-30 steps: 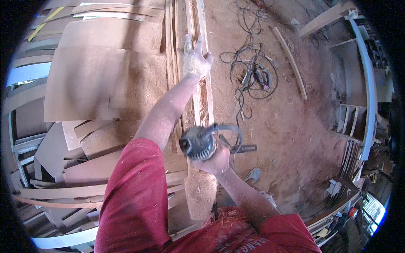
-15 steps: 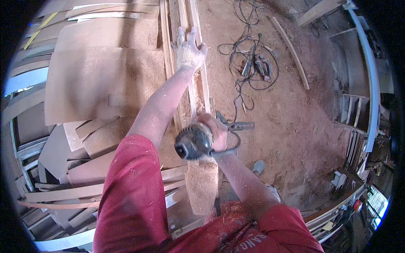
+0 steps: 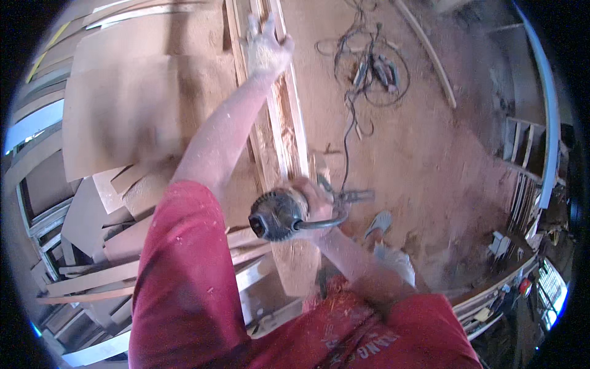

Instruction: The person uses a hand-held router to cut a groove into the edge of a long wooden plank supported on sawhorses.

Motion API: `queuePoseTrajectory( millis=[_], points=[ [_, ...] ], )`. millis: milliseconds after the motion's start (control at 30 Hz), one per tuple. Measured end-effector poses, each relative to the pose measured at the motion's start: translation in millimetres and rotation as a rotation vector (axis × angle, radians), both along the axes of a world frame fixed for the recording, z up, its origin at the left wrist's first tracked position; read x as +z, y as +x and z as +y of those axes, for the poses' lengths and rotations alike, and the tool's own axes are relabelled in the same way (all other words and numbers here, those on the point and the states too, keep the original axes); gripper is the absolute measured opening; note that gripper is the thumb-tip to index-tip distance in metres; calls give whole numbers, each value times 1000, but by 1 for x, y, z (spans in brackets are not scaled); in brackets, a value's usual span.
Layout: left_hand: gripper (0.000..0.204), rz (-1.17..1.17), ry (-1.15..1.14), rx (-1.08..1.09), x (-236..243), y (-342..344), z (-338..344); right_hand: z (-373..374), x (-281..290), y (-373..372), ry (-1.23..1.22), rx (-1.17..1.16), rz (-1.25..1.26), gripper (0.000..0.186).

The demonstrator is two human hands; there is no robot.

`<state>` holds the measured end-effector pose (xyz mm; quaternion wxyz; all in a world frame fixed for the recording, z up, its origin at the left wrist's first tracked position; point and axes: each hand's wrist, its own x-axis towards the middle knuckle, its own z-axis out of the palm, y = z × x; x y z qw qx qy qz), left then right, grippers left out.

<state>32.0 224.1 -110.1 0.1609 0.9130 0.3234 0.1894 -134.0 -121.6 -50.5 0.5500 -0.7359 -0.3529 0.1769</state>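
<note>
A long wooden piece (image 3: 287, 132) runs away from me, with wood shavings along its channel. My left hand (image 3: 268, 54) lies palm down on its far part, fingers spread and dusted with sawdust. Nearer my body, my right hand (image 3: 318, 202) is wrapped round a corded power tool (image 3: 274, 216) with a round, dark, ribbed body. That tool sits over the near part of the wood; its working end is hidden beneath it. From its end, a black cord (image 3: 322, 224) curves round to the right.
Tangled cables (image 3: 350, 98) and another power tool (image 3: 384, 72) lie on the sawdust-covered floor to the right. A slim wooden strip (image 3: 433, 55) lies beyond them. Board sheets (image 3: 123, 117) and offcuts (image 3: 92, 218) fill the left. A sandalled foot (image 3: 378, 224) shows at lower right.
The view has shifted, so the floor items sit higher in it. My left hand stays spread on the wood. The power tool in my right hand has turned slightly and sits nearer to me along the wood.
</note>
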Motion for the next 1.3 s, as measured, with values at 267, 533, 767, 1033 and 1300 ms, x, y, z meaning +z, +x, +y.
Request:
queuePoseTrajectory(
  millis=[267, 533, 767, 1033, 1300],
  points=[
    [80, -182, -26, -20, 3, 22, -3, 38, -30, 46, 214, -18, -215, 83],
    [83, -125, -95, -18, 11, 27, -12, 32, 18, 55, -19, -6, -22, 78],
    [82, -47, -49, 26, 0, 29, 6, -52, 10, 90, -103, 180, 56, 86],
    [80, -61, -71, 46, 14, 63, 13, -60, -29, 36, 186, -66, 604, 44],
    [81, -56, -72, 45, 7, 59, 26, 12, 17, 30, 193, -76, 3, 52]
  ],
)
